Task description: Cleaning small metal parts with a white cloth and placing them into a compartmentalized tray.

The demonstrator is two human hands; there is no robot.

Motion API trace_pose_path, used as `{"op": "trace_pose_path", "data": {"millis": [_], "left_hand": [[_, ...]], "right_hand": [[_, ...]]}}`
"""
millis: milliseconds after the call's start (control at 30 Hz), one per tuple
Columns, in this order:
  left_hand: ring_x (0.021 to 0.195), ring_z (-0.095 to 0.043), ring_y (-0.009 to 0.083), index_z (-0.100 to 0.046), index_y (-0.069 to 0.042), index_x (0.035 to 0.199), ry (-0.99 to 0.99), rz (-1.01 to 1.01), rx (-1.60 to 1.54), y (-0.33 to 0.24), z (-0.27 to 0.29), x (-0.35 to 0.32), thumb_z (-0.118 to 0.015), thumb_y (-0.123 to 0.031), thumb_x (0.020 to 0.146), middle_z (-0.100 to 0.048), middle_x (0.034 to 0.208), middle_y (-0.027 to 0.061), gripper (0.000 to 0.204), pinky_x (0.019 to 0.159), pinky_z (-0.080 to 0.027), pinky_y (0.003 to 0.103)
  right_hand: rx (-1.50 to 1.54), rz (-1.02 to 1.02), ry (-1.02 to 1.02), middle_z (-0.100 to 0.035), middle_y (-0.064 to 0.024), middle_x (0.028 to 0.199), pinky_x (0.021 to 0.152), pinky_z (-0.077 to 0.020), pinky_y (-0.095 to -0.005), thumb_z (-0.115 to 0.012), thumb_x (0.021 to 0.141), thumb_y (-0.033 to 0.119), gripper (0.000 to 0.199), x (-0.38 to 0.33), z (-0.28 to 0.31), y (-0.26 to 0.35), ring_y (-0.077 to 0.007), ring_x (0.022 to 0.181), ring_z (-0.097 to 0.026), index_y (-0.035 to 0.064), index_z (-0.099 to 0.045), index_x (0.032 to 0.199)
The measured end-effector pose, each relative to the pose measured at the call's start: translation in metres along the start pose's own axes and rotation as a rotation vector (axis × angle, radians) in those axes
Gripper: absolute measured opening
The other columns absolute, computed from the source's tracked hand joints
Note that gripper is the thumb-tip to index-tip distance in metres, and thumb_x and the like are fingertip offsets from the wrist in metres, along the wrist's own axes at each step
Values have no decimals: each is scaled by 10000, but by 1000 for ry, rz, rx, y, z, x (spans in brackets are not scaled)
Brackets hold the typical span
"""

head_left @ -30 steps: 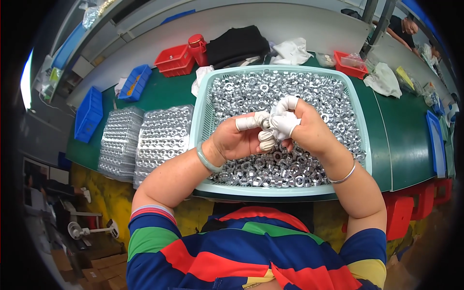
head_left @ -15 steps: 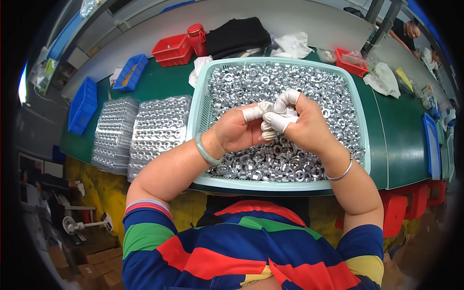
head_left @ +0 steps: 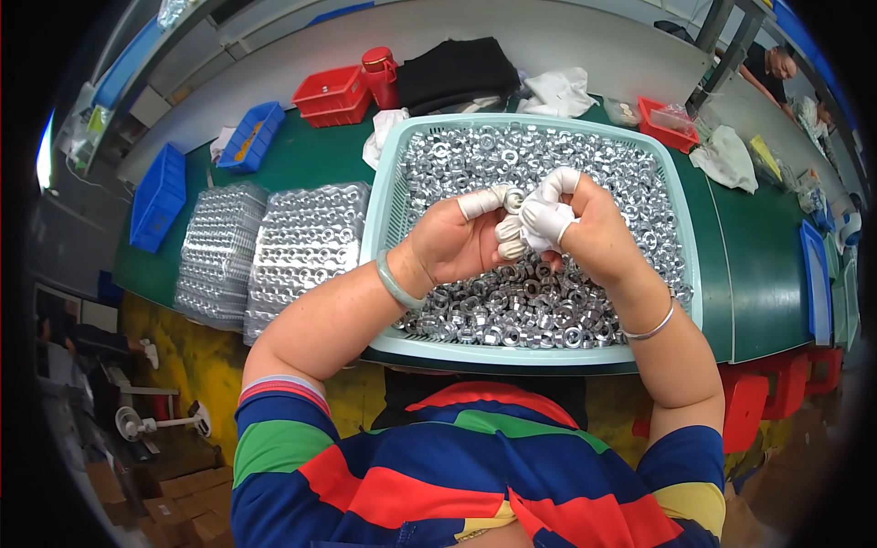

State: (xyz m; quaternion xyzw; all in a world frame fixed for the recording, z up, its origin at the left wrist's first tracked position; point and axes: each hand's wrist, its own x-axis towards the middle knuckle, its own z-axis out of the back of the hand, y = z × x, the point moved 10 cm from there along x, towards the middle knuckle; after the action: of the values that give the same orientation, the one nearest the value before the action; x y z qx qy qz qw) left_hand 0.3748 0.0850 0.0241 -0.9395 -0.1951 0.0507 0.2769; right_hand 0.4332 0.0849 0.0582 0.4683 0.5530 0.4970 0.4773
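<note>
Both my hands meet over a pale green plastic basket [head_left: 372, 228] full of shiny metal nuts [head_left: 475, 301]. White coverings wrap the fingertips of each hand. Between the thumb and fingers of my left hand [head_left: 457, 239] a metal nut [head_left: 514, 199] shows its round end. My right hand [head_left: 585, 219] is closed right beside that nut, its covered fingers bent and pressed together against it. Whether those fingers hold anything more is hidden by the white material.
Left of the basket stand two stacks of clear plastic trays [head_left: 306, 247] with nuts in them. Blue bins [head_left: 157, 199], a red bin [head_left: 331, 96], a red flask [head_left: 380, 78] and black cloth [head_left: 457, 73] line the back. Red stools [head_left: 744, 406] stand at right.
My hands have parted slightly at the fingertips, and the nut's round end now shows. The right fingers have shifted a little to the right.
</note>
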Motion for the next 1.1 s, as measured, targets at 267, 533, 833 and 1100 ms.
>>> {"op": "trace_pose_path", "data": {"millis": [267, 533, 833, 1100], "left_hand": [[670, -484, 163, -473, -57, 991, 101, -37, -91, 0, 3, -2, -300, -265, 904, -524, 835, 68, 284, 563, -394, 265], [665, -468, 179, -466, -67, 889, 25, -34, -71, -7, 4, -2, -297, -255, 908, -484, 751, 45, 253, 640, -396, 309], [640, -451, 168, -473, -58, 851, 2, -114, 31, -17, 4, -15, -340, -218, 894, -472, 709, 41, 213, 588, -387, 278], [720, -577, 149, -513, -58, 875, -56, -305, 339, -47, 7, -66, -460, -186, 872, -579, 780, 55, 138, 652, -461, 253]], "right_hand": [[21, 98, -50, -501, -9, 615, 369, -367, -180, -557, 773, 70, 128, -5, 6, 13, -63, 474, -472, 78, -433, 742], [80, 172, -78, -480, -4, 623, 376, -354, -180, -545, 782, 67, 127, -9, 10, 21, -62, 491, -451, 80, -427, 739], [6, 183, -111, -472, 0, 630, 382, -348, -190, -540, 788, 86, 136, -16, 5, 18, -69, 503, -443, 90, -412, 742], [-33, 247, -146, -451, 6, 623, 398, -331, -180, -531, 798, 73, 144, -38, -20, 13, -53, 497, -412, 96, -406, 729]]}}
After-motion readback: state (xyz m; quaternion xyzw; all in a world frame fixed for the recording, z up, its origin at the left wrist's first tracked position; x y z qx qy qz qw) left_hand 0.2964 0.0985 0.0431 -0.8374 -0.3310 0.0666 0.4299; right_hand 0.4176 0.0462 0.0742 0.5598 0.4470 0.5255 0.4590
